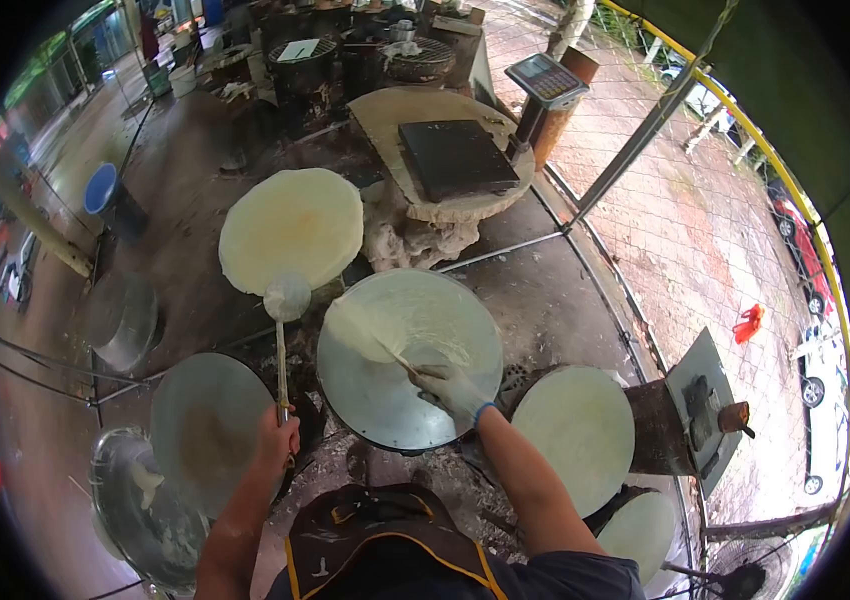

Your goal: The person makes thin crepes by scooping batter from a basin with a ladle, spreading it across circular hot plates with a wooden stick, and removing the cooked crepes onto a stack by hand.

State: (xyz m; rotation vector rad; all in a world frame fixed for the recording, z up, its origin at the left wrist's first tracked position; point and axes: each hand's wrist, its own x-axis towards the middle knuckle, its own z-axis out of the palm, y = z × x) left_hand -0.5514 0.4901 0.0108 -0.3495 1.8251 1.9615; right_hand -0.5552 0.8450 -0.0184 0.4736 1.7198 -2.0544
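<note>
My left hand is closed around the wooden handle of a long ladle. The ladle's round head overlaps the near edge of a pale round sheet. My right hand, in a light glove, grips a thin-handled spreading tool over a round grey griddle. Pale batter lies in streaks on the upper part of that griddle. A second griddle with a brown patch is at the left, and a pale round surface is at the right.
A metal basin with pale residue stands at the lower left. Ahead, a wooden table carries a black slab; a scale stands beside it. A blue bucket is at the left, a wire fence at the right.
</note>
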